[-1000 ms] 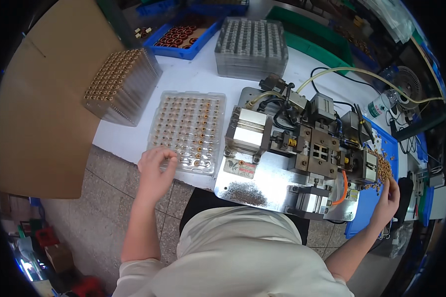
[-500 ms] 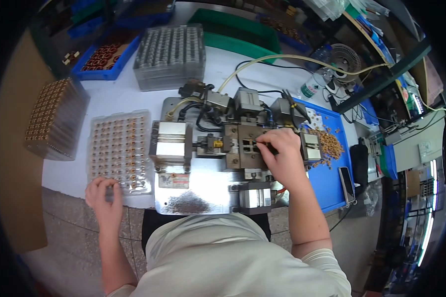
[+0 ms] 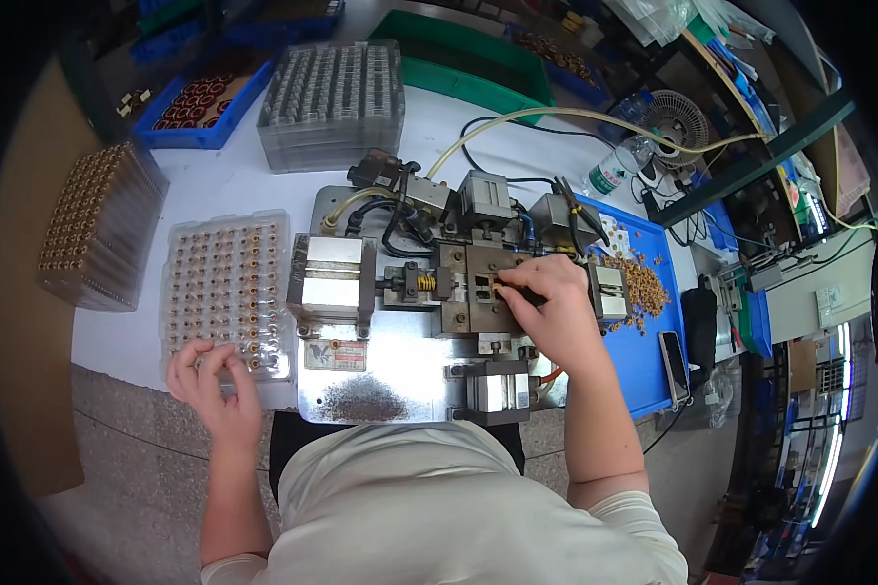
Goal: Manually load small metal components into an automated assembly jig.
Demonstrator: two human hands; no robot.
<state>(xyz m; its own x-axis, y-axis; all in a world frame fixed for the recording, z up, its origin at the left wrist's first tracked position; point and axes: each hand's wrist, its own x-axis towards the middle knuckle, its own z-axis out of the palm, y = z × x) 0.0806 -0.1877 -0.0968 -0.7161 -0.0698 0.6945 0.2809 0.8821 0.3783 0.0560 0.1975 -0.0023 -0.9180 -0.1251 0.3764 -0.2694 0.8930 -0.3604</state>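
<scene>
We have the right hand (image 3: 554, 304) palm down over the metal block (image 3: 480, 318), thumb and forefinger pinching a small brass-coloured part (image 3: 498, 290) at its openings; our left hand (image 3: 217, 395), loosely curled, fingers parted, nothing visibly gripped, at the clear tray (image 3: 281, 336)'s near edge.

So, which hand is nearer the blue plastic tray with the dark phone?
Right hand, over the grey metal machine, left of that blue tray; the left hand is farther left, at the clear plastic tray.
</scene>
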